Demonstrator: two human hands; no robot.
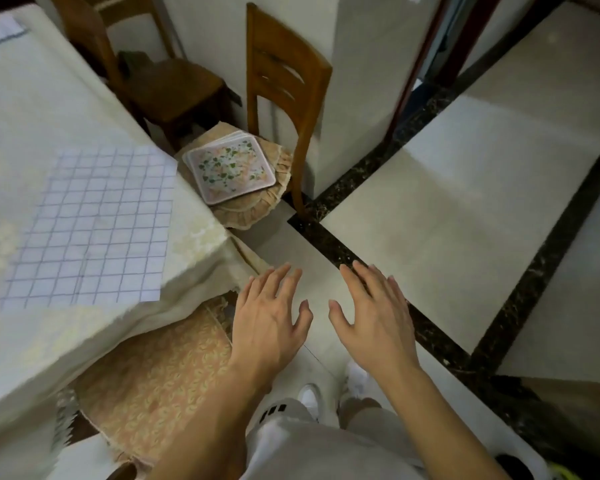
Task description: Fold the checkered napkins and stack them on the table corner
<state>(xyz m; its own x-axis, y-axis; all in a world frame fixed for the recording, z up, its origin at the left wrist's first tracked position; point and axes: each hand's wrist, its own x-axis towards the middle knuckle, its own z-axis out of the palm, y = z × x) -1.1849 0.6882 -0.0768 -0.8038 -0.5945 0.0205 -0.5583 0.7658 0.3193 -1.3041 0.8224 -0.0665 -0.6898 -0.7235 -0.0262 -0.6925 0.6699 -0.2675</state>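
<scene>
Hovering over the floor, the left hand [269,315] and right hand [374,315] are spread flat, holding nothing. One checkered napkin [90,223] lies unfolded on the desk [49,109] corner.

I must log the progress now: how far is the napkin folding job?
Done: little visible; one checkered napkin lies flat near the table corner, another at the far edge. In hand: nothing; left hand and right hand are open, off the table. Left: folding, stacking.
</scene>
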